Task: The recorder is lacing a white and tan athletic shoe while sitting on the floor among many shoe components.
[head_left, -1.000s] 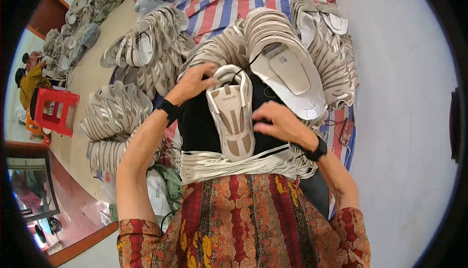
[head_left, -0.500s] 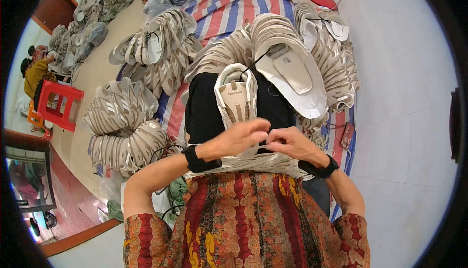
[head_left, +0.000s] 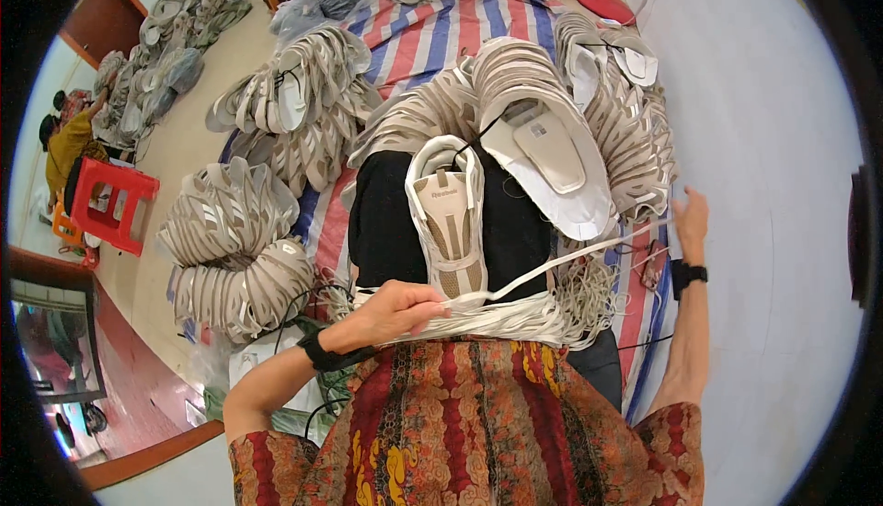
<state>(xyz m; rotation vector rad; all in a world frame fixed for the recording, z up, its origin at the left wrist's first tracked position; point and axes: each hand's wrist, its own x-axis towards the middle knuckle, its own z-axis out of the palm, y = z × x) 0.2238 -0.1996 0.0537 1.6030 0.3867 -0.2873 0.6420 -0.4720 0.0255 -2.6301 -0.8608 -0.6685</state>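
Red, white and blue stripes run the length of the sheet point(head_left: 405, 46) spread over the floor, with curved rows of pale shoe uppers point(head_left: 230, 207) fanned out along its left side. Nearer the middle, a tall stack of the same beige pieces point(head_left: 543, 143) leans over, its white underside facing the worker. Below it I can see the worker's patterned red and brown shirt point(head_left: 460, 414), and between the two a black cloth point(head_left: 377, 221). Off to the left stands a red stool point(head_left: 110, 239).

Across the near edge of the cloth, right against the shirt, lies a thick hank of white laces point(head_left: 515, 318), its loose ends tangled at the right. On the cloth sits one beige and white shoe upper point(head_left: 448, 221), tongue up, its toe toward the worker and almost at the hank.

Just beside that toe, the left hand point(head_left: 409, 305) is closed, thumb and fingers pinched on a single white lace point(head_left: 589, 249). The lace slants up over the cloth to the right hand point(head_left: 692, 221), raised well out to the side, near the pale floor; I can't tell whether its fingers grip the end. Black bands point(head_left: 317, 351) circle both wrists.
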